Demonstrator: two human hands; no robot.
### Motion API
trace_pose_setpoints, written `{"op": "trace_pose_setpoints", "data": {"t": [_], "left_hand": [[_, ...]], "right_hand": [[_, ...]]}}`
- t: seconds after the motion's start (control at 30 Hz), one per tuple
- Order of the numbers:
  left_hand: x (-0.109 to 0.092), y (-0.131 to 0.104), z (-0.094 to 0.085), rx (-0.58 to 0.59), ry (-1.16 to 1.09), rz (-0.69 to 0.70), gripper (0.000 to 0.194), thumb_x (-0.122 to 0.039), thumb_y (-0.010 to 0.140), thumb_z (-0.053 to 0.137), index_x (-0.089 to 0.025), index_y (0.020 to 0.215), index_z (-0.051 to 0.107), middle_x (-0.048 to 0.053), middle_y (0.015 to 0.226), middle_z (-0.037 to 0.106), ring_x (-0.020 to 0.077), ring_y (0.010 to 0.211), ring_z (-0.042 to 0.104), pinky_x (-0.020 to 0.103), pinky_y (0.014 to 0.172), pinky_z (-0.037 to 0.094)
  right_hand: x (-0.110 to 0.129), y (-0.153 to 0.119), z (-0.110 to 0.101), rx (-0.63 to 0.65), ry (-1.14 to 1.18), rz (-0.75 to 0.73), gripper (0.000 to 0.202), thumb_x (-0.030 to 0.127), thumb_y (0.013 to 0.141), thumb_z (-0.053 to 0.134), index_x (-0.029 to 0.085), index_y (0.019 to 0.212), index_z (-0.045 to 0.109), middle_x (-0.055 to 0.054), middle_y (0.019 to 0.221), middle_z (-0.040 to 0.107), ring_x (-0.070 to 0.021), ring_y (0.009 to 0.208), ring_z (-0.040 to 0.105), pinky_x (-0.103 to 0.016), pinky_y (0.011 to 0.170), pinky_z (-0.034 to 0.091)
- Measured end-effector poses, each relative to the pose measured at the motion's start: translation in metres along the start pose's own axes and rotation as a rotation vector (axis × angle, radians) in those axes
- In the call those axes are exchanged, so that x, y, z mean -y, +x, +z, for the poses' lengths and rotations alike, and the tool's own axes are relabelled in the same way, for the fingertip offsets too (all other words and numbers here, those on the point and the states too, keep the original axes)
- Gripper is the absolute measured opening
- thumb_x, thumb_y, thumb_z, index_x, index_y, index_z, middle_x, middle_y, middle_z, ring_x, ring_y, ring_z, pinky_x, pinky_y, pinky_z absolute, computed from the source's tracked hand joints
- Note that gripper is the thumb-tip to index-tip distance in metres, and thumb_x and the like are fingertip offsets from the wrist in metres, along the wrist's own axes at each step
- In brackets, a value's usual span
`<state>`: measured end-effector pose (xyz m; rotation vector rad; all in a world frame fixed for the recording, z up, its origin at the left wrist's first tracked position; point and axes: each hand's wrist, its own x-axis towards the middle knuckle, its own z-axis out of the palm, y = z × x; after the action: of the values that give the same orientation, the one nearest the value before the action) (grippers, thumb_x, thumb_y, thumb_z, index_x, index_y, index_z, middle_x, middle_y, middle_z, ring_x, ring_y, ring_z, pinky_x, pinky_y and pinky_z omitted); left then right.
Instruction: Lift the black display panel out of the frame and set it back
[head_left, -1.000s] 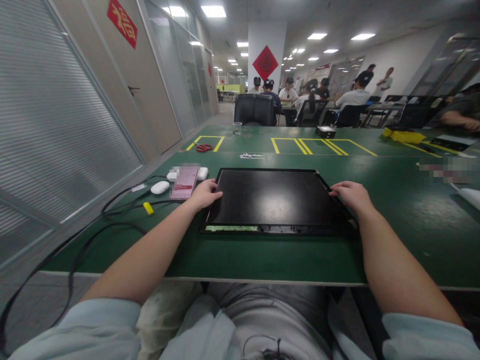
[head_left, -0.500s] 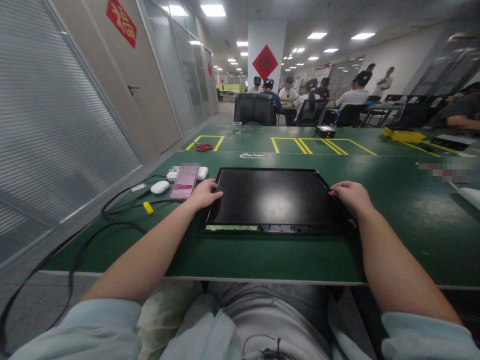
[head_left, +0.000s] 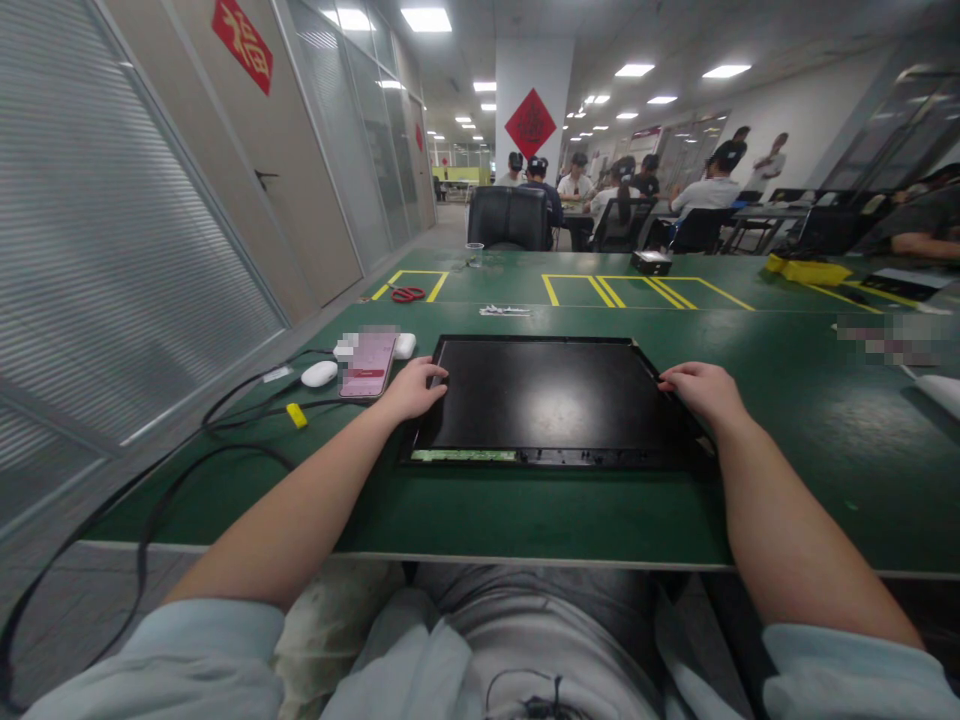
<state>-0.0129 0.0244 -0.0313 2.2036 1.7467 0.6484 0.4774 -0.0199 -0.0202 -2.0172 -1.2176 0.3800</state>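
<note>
Head view: 1 green table (head_left: pixel 525 520) bears 1 black display panel (head_left: pixel 540 400), lying flat near its front edge, between 2 hands. The left hand (head_left: pixel 416 388) curls at the panel's left edge, its fingertips further over the screen than before; the right hand (head_left: pixel 701 388) pinches the right edge.

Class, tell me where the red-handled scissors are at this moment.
In the head view, the red-handled scissors lie on the table's far left, beside yellow tape lines, beyond the phone.
</note>
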Motion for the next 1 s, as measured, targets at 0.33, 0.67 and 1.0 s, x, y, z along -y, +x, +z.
{"op": "trace_pose_setpoints", "data": {"t": [0.33,0.67,1.0], "left_hand": [[-0.003,-0.004,0.003,-0.024,-0.012,0.07,0.044,-0.025,0.082,0.066,-0.016,0.125,0.075,0.017,0.154,0.054,0.0346,0.15,0.049,0.044,0.129,0.032],[-0.001,-0.001,0.001,-0.047,0.0,0.009,0.072,-0.031,0.086,0.067,-0.014,0.154,0.049,0.02,0.158,0.056,0.0363,0.148,0.052,0.047,0.125,0.035],[-0.001,-0.003,-0.003,0.023,0.026,-0.068,0.069,-0.025,0.089,0.061,-0.014,0.156,0.05,0.021,0.143,0.069,0.0374,0.138,0.062,0.045,0.116,0.045]], "right_hand": [[0.0,0.001,0.0,0.0,-0.076,-0.019,0.01,0.027,0.075,0.067,0.025,0.075,0.076,-0.005,0.08,0.078,-0.0264,0.089,0.071,-0.039,0.084,0.054],[0.006,-0.008,-0.003,-0.028,0.0,0.027,0.016,0.03,0.072,0.066,0.023,0.081,0.078,-0.007,0.08,0.078,-0.0213,0.067,0.064,-0.034,0.066,0.052],[-0.014,0.014,0.0,-0.049,-0.092,0.066,0.007,0.027,0.071,0.068,0.024,0.075,0.073,-0.006,0.07,0.069,-0.0263,0.075,0.067,-0.039,0.074,0.053]]}}
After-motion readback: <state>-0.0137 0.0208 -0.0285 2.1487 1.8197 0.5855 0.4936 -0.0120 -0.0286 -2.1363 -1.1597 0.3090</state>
